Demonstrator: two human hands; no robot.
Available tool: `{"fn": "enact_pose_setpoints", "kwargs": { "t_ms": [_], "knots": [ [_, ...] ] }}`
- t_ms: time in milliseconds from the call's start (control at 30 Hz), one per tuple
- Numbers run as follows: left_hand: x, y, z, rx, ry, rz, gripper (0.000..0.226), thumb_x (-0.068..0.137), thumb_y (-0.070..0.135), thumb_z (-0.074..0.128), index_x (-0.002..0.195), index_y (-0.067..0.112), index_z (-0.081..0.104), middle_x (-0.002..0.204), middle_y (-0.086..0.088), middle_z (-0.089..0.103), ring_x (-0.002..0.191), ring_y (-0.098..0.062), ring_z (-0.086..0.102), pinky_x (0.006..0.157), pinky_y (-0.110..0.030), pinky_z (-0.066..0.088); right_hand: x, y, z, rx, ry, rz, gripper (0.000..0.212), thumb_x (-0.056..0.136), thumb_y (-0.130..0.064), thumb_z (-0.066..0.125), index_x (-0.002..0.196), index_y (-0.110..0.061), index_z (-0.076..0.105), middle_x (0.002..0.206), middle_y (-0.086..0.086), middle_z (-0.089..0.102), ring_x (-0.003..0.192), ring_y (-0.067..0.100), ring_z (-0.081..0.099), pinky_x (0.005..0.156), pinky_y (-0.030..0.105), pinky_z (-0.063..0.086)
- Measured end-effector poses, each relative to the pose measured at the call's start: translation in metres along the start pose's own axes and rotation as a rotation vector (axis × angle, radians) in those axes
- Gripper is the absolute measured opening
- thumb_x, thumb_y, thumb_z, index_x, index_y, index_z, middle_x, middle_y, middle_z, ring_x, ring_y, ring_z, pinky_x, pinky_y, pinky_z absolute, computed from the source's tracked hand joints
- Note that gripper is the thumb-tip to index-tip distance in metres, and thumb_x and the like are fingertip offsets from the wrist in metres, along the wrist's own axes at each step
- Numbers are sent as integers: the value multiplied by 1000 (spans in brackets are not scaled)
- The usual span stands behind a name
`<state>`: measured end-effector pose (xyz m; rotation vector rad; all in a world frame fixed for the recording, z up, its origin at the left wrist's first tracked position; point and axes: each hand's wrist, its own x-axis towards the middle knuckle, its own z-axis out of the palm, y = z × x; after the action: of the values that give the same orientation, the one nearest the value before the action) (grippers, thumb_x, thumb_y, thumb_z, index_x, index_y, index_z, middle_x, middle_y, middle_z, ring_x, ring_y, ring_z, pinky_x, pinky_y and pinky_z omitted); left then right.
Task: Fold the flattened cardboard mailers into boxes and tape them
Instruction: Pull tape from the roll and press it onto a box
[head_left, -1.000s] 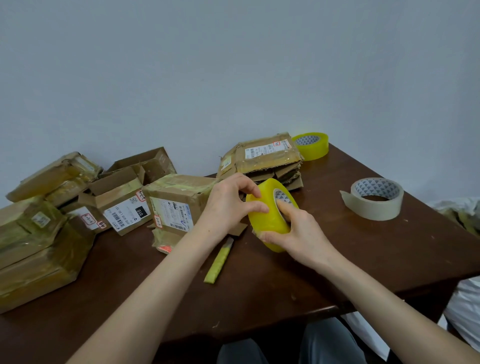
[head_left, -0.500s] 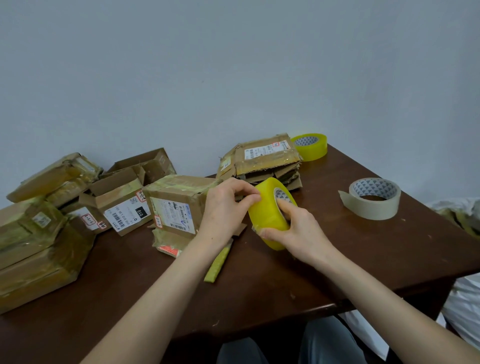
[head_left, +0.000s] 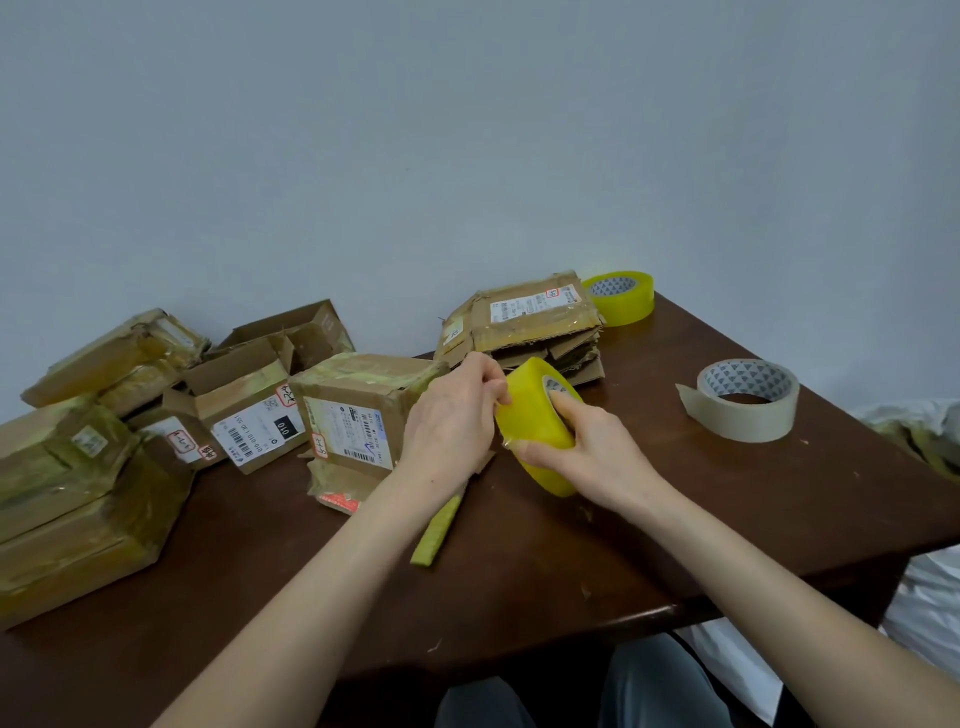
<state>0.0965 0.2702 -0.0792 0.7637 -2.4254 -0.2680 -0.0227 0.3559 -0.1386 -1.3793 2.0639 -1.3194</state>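
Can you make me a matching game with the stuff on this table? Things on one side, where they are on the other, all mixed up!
Things
1. nearer bright yellow plastic tape roll
2. pale beige tape roll
3. stack of flattened brown cardboard mailers
4. thin yellow-green strip

Places
A. poking out below the left hand
B. gripped by the right hand
C. flat and alone on the table's right side
D. at the back, beside the far yellow roll

Pairs: 1-B, 2-C, 3-D, 4-A

Dark brown wooden table (head_left: 701, 519) against a plain pale grey-blue wall (head_left: 467, 130).
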Motion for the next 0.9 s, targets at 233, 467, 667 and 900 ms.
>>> {"fn": "enact_pose_setpoints", "kwargs": {
  "t_ms": [233, 467, 667, 900],
  "knots": [
    [6, -9, 3, -441, -60, -206, 26, 81, 18, 74, 105, 18, 63, 77, 0, 66, 61, -14, 63, 63, -29, 56, 3, 3, -2, 7, -9, 20, 82, 70, -65, 66, 142, -31, 43, 132, -2, 58, 118, 21, 55, 94, 45, 48],
    [10, 1, -2, -390, 90, -159, 20, 86, 16, 68, 70, 28, 64, 73, 2, 66, 67, -15, 63, 60, -25, 55, 3, -2, -13, 15, 48, 60, 83, 58, -71, 60, 129, -30, 56, 114, -4, 65, 105, 18, 60, 88, 44, 50],
    [8, 16, -11, -341, 160, -44, 22, 86, 18, 67, 72, 34, 62, 69, 14, 64, 72, -16, 66, 74, -42, 55, -1, -5, -21, 169, 90, 96, 23, 83, -40, 70, 98, -23, 67, 85, -7, 64, 85, 17, 62, 74, 33, 46],
    [13, 29, -15, -408, 126, -47, 41, 84, 13, 68, 123, 27, 61, 63, 9, 59, 67, -17, 66, 80, -41, 55, -6, -7, -22, 220, 144, 109, 30, 84, -42, 70, 100, -17, 70, 89, -1, 69, 87, 17, 64, 75, 32, 47]
  ]
}}
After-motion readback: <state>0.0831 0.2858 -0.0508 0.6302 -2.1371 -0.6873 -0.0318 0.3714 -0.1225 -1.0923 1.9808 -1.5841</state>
